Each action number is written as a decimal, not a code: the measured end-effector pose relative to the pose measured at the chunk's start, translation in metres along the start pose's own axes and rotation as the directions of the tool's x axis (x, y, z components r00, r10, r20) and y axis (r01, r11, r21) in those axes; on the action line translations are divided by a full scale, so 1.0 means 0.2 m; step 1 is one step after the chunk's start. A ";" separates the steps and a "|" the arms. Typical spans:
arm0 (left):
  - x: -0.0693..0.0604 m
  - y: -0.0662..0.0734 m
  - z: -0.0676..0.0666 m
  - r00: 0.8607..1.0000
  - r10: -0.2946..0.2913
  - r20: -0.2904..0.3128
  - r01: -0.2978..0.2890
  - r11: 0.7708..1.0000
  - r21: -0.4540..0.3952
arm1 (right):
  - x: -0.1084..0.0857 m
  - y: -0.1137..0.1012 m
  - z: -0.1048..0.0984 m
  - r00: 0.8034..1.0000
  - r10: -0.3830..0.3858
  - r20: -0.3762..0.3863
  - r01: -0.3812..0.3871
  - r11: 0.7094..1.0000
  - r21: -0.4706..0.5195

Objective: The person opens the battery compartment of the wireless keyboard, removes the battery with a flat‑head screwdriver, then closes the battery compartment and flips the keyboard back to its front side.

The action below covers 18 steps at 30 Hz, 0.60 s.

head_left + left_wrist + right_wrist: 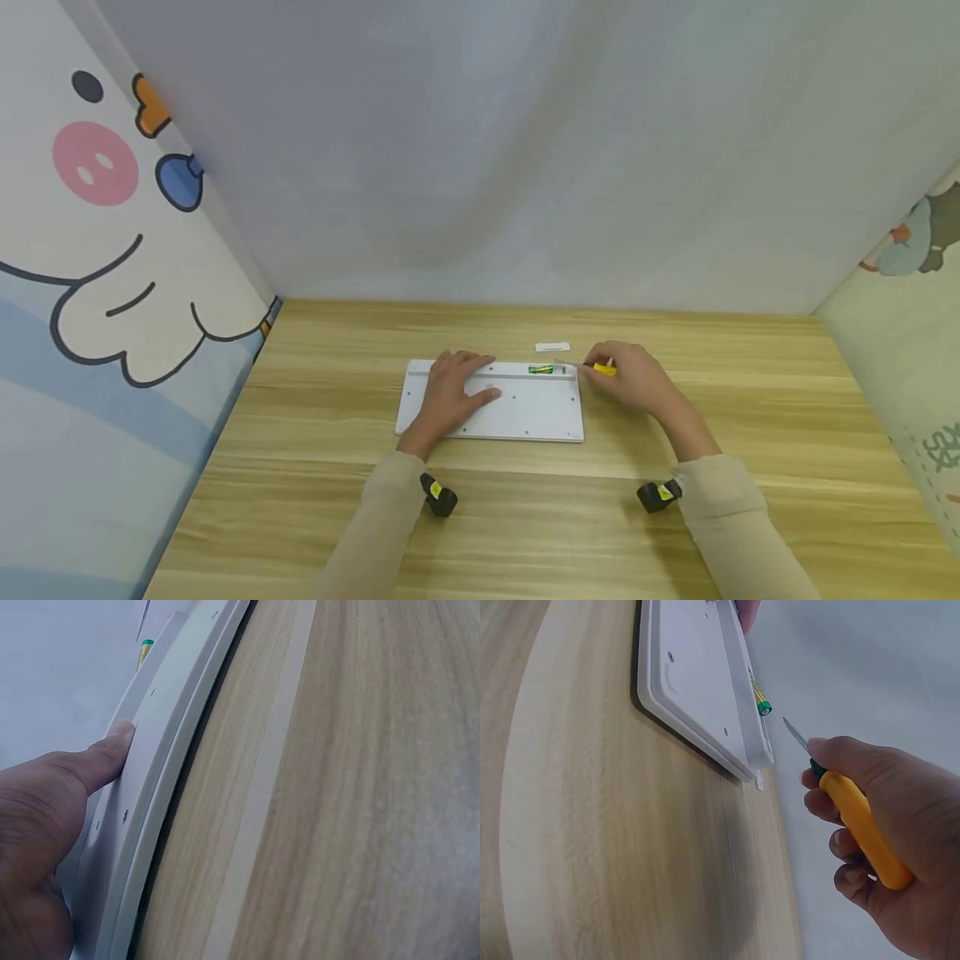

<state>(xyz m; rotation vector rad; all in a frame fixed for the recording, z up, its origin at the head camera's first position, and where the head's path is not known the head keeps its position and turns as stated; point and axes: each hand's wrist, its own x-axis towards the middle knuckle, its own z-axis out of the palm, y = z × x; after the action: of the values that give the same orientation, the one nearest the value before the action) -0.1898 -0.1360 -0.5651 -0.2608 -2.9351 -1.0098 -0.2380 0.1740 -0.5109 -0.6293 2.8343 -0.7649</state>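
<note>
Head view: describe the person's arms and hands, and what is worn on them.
The left sleeve and right sleeve are long, plain and beige. The left wrist device and right wrist device are black and blocky, each with a yellow-green patch. The left hand and right hand show no gloves or rings.

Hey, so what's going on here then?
A person's left hand rests on a white panel, perhaps an upturned keyboard. Their right hand holds a yellow-handled tool, its tip near a green battery at the panel's far edge. A small white strip lies on the table beyond.
</note>
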 end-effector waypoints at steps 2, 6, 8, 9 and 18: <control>0.00 0.00 0.00 1.000 0.003 -0.001 -0.003 1.000 0.001 | 0.00 0.00 0.00 1.000 0.003 -0.003 -0.003 1.000 -0.013; 0.00 0.00 0.00 1.000 0.007 -0.003 -0.007 1.000 0.001 | -0.01 0.00 0.00 1.000 0.018 -0.002 -0.019 1.000 -0.018; 0.00 0.00 0.00 1.000 0.007 -0.005 -0.007 1.000 0.001 | -0.01 0.00 -0.01 1.000 0.021 -0.002 -0.021 1.000 -0.015; 0.00 0.00 0.00 1.000 0.008 -0.006 -0.008 1.000 0.001 | -0.01 0.00 -0.01 1.000 0.021 -0.004 -0.021 1.000 -0.011; 0.01 -0.01 0.01 1.000 0.015 -0.005 -0.015 1.000 0.003 | -0.05 0.03 -0.02 0.998 0.042 -0.054 -0.041 0.999 0.018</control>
<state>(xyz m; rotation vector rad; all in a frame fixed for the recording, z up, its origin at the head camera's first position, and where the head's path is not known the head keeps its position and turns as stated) -0.1916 -0.1363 -0.5678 -0.2801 -2.9256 -1.0026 -0.2331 0.1852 -0.5106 -0.5541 2.8764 -0.8103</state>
